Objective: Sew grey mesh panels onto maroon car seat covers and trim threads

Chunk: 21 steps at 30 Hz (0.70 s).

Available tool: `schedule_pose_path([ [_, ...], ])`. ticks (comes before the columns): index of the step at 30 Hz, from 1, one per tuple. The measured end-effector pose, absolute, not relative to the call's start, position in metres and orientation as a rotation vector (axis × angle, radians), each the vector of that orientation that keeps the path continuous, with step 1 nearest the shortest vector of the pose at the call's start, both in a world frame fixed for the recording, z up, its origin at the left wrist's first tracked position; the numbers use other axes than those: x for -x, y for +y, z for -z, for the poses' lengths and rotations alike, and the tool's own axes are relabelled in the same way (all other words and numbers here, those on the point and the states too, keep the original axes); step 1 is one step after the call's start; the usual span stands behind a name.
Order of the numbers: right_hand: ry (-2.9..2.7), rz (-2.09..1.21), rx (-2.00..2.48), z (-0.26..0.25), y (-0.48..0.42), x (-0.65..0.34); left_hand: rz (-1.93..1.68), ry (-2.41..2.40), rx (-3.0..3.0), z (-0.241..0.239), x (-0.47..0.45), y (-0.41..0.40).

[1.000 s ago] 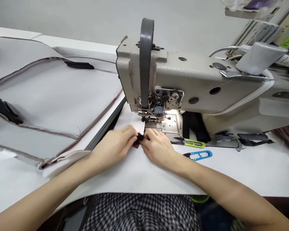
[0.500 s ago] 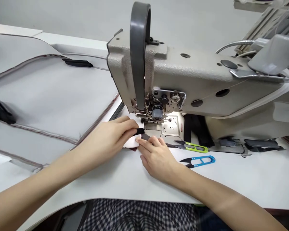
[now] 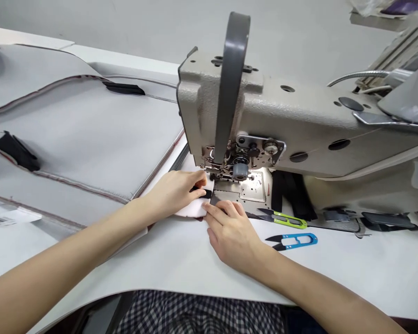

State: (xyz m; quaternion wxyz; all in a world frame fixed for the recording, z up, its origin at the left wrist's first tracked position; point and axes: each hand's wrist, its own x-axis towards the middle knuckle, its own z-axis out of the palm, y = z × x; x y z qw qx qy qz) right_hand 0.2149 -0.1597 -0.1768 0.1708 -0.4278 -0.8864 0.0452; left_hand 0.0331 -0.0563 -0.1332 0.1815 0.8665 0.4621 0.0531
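Observation:
My left hand (image 3: 176, 191) pinches a small black strap (image 3: 202, 192) onto the folded edge of the white fabric panel (image 3: 181, 253), just in front of the presser foot (image 3: 220, 174) of the beige sewing machine (image 3: 282, 116). My right hand (image 3: 234, 234) lies on the same panel, fingers stretched flat, pressing the cloth beside the strap. The needle plate (image 3: 252, 185) is lit right behind both hands.
Green thread snips (image 3: 286, 219) and blue thread snips (image 3: 296, 240) lie to the right of my right hand. Black straps (image 3: 292, 190) hang under the machine arm. Stacked grey panels (image 3: 73, 139) with red-stitched edges cover the table's left side.
Both hands have pushed the strap and fabric edge forward toward the presser foot. My right hand went from pinching the strap to lying flat on the cloth.

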Motion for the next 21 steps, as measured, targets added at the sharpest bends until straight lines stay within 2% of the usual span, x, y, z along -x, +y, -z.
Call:
schedule_pose_path([
  [8,-2.485,-0.495,1.194,0.167,-0.139,-0.223,-0.243,1.135,-2.737,0.145,-0.029,-0.052],
  [21,-2.37,-0.339,1.331,0.172,-0.12,-0.221,-0.305,1.079,-2.833,0.137,-0.036,-0.023],
])
